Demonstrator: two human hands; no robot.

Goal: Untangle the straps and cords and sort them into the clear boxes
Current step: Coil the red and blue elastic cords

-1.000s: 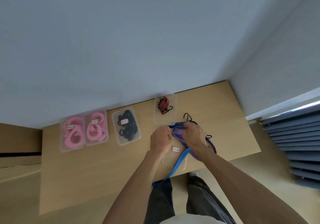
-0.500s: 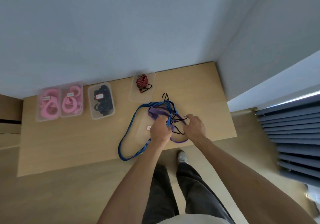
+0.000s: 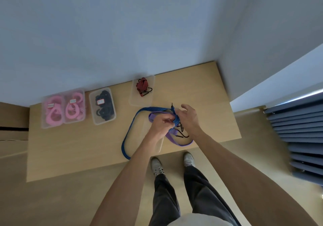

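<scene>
Untangling step. Left hand [image 3: 163, 122] pinches the blue cord [image 3: 132, 123] at its knot with the purple strap [image 3: 172, 137], both on the table [image 3: 70, 149] near the front edge. Right hand [image 3: 189, 116] hovers open beside it (touching? cannot tell). Next, probably: pull the cord free, then box it.

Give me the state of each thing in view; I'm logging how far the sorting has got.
Blue cord: loose loop on the table, tangled at its right end.
Purple strap: caught in the tangle, unsorted.
Left hand: pinches the blue cord at the tangle.
Right hand: open, fingers spread over the tangle.
Two pink-strap boxes: filled.
Black-cord box: filled.
Red-cord box: holds one bundle.
</scene>
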